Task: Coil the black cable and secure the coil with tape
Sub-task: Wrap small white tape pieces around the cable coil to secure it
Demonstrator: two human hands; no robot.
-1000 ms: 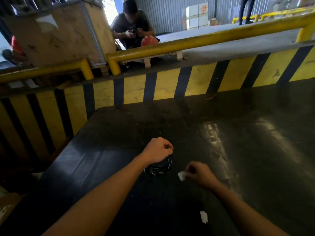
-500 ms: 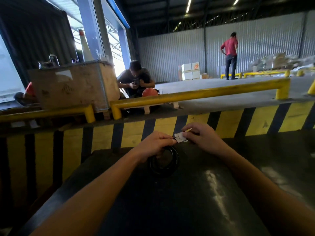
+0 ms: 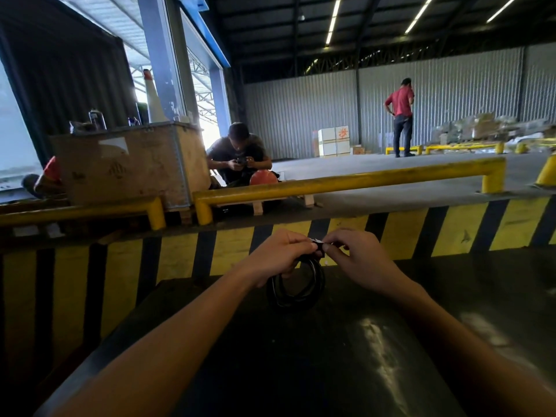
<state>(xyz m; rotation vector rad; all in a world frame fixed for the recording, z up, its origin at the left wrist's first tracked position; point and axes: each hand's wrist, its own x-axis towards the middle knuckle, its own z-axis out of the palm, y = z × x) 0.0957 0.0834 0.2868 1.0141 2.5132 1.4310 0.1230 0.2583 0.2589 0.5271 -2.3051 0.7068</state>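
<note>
The black cable (image 3: 296, 285) is wound into a small round coil and hangs in the air above the dark table (image 3: 316, 356). My left hand (image 3: 276, 257) grips the top of the coil. My right hand (image 3: 358, 260) pinches a small pale piece of tape (image 3: 319, 244) against the coil's top, right beside my left fingers. Only a sliver of the tape shows between the fingertips. How far it wraps around the cable is hidden.
A yellow and black striped wall (image 3: 228, 248) rises behind the table, topped by a yellow rail (image 3: 346, 182). A wooden crate (image 3: 126, 164) stands at the left. One person (image 3: 239, 158) crouches behind the rail, another (image 3: 401, 115) stands far back.
The coil was lifted off the table by my left hand. My right hand brought the tape piece up from the table to the coil's top. The view tilted upward.
</note>
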